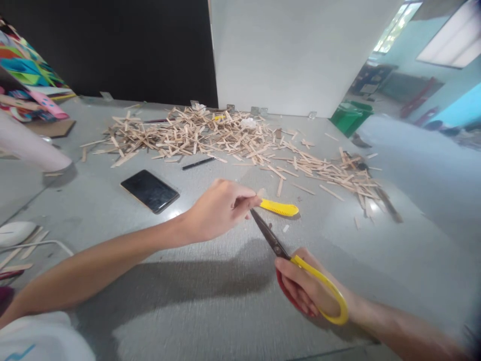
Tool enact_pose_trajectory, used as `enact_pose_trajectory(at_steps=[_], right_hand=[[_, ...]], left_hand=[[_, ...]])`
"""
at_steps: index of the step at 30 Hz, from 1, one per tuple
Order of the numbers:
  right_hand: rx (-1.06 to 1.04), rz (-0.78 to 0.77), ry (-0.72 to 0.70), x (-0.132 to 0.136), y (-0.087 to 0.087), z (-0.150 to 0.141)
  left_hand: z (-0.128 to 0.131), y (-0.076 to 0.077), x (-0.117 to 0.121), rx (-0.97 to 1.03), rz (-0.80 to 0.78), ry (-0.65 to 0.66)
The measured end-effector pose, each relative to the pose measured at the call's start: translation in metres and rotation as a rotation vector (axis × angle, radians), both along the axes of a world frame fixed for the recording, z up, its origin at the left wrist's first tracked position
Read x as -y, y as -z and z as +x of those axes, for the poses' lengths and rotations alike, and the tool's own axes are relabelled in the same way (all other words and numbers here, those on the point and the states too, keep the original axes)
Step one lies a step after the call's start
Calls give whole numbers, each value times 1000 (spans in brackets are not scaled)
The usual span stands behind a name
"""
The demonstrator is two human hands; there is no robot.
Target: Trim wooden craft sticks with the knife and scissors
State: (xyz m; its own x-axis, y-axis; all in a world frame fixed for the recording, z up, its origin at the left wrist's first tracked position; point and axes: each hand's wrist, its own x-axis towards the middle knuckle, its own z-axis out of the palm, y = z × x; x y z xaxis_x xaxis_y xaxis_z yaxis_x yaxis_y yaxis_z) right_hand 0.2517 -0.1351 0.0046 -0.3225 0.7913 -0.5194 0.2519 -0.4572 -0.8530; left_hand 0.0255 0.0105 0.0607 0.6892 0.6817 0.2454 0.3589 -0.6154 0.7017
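My right hand (304, 288) grips scissors (276, 245) with one yellow and one red handle loop. Their dark blades look closed together, and the tips reach just under the fingers of my left hand (221, 210). That left hand is pinched, thumb against fingers. A small pale bit shows by its fingertips, too small to name, and whatever lies in the pinch is hidden. Right beside those fingertips is a yellow utility knife (280, 207) on the grey floor (210, 311); whether the fingers touch it I cannot tell.
A long heap of wooden sticks (188, 135) spreads along upright black (139, 50) and white (285, 55) boards. Nearer lie a phone (149, 190) and a black pen (198, 163). A green bin (351, 118) stands behind at right; a white roll (33, 145) is at left.
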Motion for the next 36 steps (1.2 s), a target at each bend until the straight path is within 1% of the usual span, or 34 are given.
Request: enact_pose_trajectory(at_steps=[4, 7, 11, 13, 16, 18, 20, 23, 26, 30, 36], right_hand=[[-61, -12, -6, 0, 0, 2], [-76, -24, -20, 1, 2, 4], [-92, -55, -39, 1, 6, 6], [-134, -96, -16, 2, 9, 6], [-258, -184, 35, 2, 14, 6], [-321, -191, 44, 2, 17, 6], [-347, -156, 35, 2, 17, 6], [-336, -111, 31, 1, 16, 6], [-301, -58, 34, -1, 15, 7], [-289, -35, 16, -3, 13, 8], [-265, -44, 25, -2, 8, 6]], left_hand=[[-1, -1, -2, -36, -1, -2], [-2, -3, -4, -55, 10, 27], [-4, -4, -6, -67, 77, 66], [-4, -5, -8, -58, 118, 89], [-6, -7, -11, -22, 147, 118], [-9, -10, -12, -2, 115, 130], [-12, -14, -12, -17, 25, 159], [-15, -18, -11, -82, -151, 231], [-16, -17, -10, -77, -253, 236], [-13, -15, -6, -59, -281, 194], [-8, -18, 0, -45, -291, 166]])
